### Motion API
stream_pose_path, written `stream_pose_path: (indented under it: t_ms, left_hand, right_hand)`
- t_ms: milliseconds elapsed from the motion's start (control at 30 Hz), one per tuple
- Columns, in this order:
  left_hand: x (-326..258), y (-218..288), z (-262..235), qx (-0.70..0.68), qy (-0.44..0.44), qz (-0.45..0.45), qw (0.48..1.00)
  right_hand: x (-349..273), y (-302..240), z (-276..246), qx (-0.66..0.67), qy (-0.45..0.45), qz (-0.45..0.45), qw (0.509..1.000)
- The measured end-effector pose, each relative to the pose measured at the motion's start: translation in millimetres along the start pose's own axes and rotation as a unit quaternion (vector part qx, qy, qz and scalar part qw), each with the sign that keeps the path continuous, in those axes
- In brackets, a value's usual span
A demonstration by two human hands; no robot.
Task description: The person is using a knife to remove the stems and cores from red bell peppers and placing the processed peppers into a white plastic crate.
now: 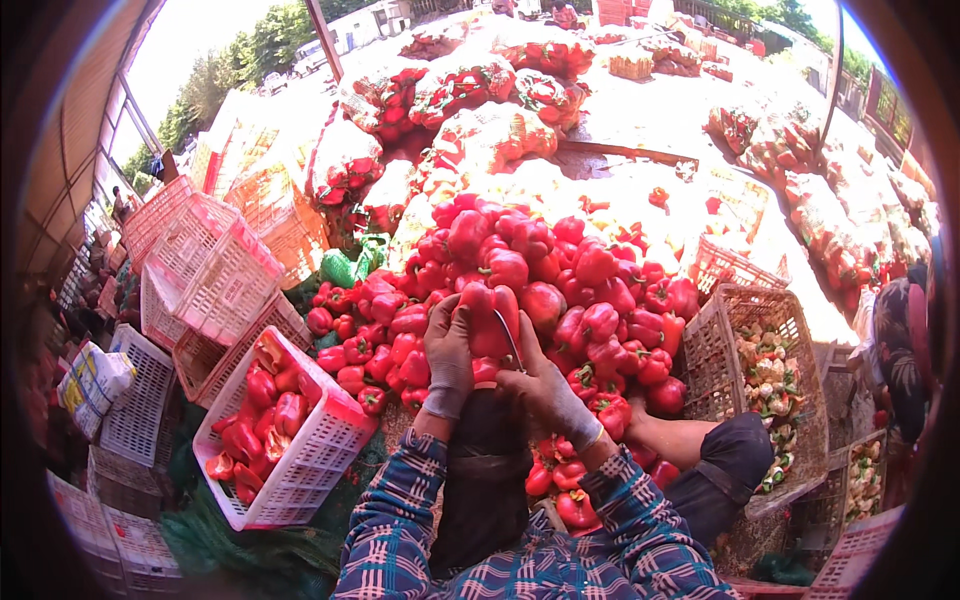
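Observation:
My gloved left hand [448, 352] is closed round the left side of a red bell pepper [482, 328], held upright in front of me. In my right hand [556, 396], also gloved, is a small knife with a thin curved blade [508, 338]. The blade lies against the right side of the pepper, and my fingers hide the knife's handle. A big heap of red bell peppers [595, 262] rises just beyond both hands. More red peppers [570, 508] lie beside my legs, below the right hand.
A white crate [318, 480] with cut red peppers stands at my left. At my right, a brown crate [712, 345] holds pale and green pepper cores [768, 380]. Stacked crates [215, 268] lean at the left; filled mesh sacks [465, 90] stand behind the heap. Green netting [255, 540] covers ground.

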State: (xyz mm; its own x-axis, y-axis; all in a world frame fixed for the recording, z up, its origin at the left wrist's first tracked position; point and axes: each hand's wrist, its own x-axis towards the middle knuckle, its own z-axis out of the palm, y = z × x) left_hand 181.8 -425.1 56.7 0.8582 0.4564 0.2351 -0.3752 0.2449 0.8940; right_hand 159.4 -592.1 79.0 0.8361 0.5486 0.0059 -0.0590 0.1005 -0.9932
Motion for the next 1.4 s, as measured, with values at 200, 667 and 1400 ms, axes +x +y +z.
stream_pose_path:
  t_ms: [200, 667, 1400]
  left_hand:
    - [21.5, -26.9, 10.8, -0.062, 0.099, -0.105, 0.988]
    - [59.5, -20.1, 45.6, -0.047, 0.139, -0.042, 0.988]
    - [-39.8, 54.9, 60.7, -0.065, -0.289, -0.178, 0.938]
  right_hand:
    - [13.4, -22.2, -1.5, -0.070, 0.045, 0.064, 0.995]
    - [-48.4, -51.0, -53.2, -0.230, 0.187, -0.034, 0.954]
    - [-42.7, -54.1, -37.9, -0.277, 0.169, -0.224, 0.919]
